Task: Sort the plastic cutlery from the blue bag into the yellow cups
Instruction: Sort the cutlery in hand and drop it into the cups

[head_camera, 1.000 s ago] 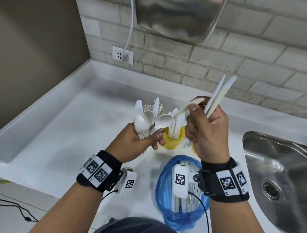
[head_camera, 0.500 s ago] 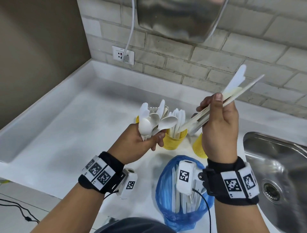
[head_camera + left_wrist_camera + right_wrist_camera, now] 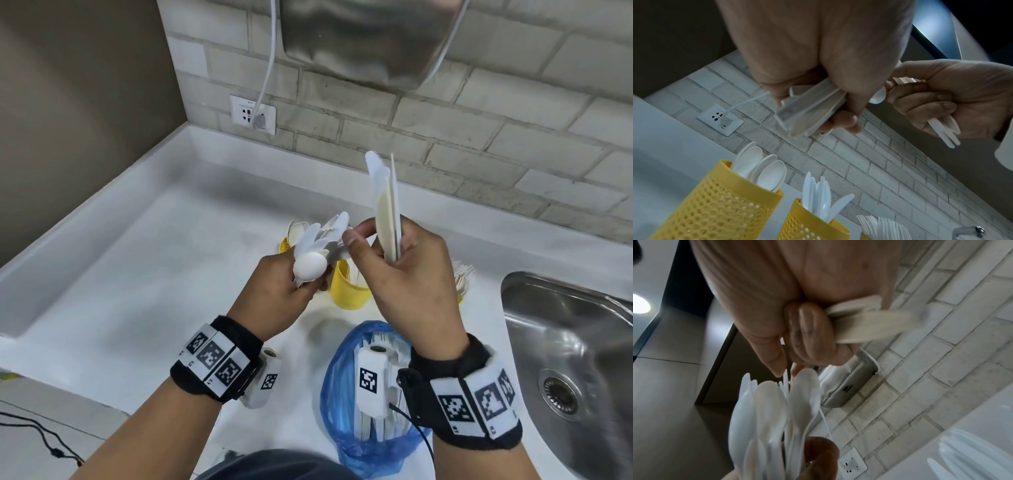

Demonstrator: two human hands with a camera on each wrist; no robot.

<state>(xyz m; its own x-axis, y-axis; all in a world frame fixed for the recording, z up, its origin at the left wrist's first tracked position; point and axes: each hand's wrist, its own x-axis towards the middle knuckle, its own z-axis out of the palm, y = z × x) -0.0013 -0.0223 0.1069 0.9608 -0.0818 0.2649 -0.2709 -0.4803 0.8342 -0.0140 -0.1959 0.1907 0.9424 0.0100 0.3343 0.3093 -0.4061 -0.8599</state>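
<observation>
— What did the room look like around you?

— You stood at a white tabletop [image 3: 144, 274] set in a corner: a brown wall on your left, pale brick behind. A white socket [image 3: 252, 114] sat low on the brick near the far left corner, a cord plugged into it. A steel sink [image 3: 565, 342] was sunk in at the right edge, and a metal appliance [image 3: 359, 41] hung on the brick above.

— And your hands?

— Your left hand [image 3: 277, 298] had its fingers clenched round a mixed bunch of white cutlery [image 3: 317, 248], spoon bowls and serrated knife tips fanning upward. Your right hand [image 3: 407, 287] gripped a few knives [image 3: 385, 202] upright, its thumb and forefinger reaching to the left bunch; whether they pinched a piece there, I couldn't tell.

— Where was the rest?

— The blue bag [image 3: 342, 394] lay open at the near edge, below your right wrist, with white pieces in it. Three yellow cups stood in a row behind your hands: the spoon cup [image 3: 719, 204] leftmost, the knife cup [image 3: 809, 224] in the middle, the fork cup [image 3: 460, 301] nearest the sink, mostly hidden.
</observation>
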